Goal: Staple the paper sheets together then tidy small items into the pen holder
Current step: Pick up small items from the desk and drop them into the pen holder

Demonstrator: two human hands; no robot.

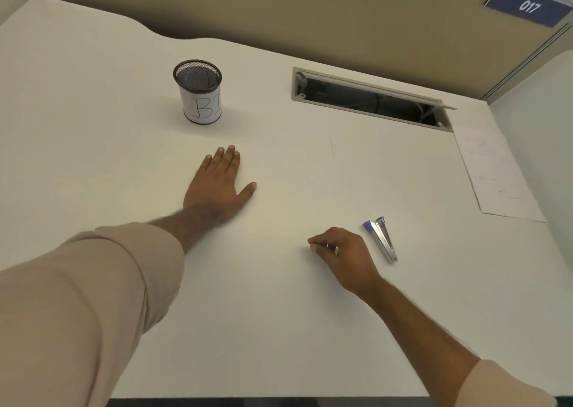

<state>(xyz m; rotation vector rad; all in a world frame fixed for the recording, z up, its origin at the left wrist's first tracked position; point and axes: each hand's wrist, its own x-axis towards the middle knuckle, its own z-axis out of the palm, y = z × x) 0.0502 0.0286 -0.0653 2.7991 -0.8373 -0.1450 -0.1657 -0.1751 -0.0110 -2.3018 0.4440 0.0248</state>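
The left hand lies flat and released on the white desk, near the black mesh pen holder with its white label. The right hand has its grip pinched on a small metallic item too tiny to identify, just beside the blue-and-silver stapler. The white paper sheets lie well apart at the desk's right edge.

We read two texts only. Pen holder: white paper label wrapped round its lower part, hand-drawn dark letters "BI", the second letter running toward the label's right edge. Blue sign on the partition, top right: white digits "017". Paper sheets at right carry faint marks, too pale to read.
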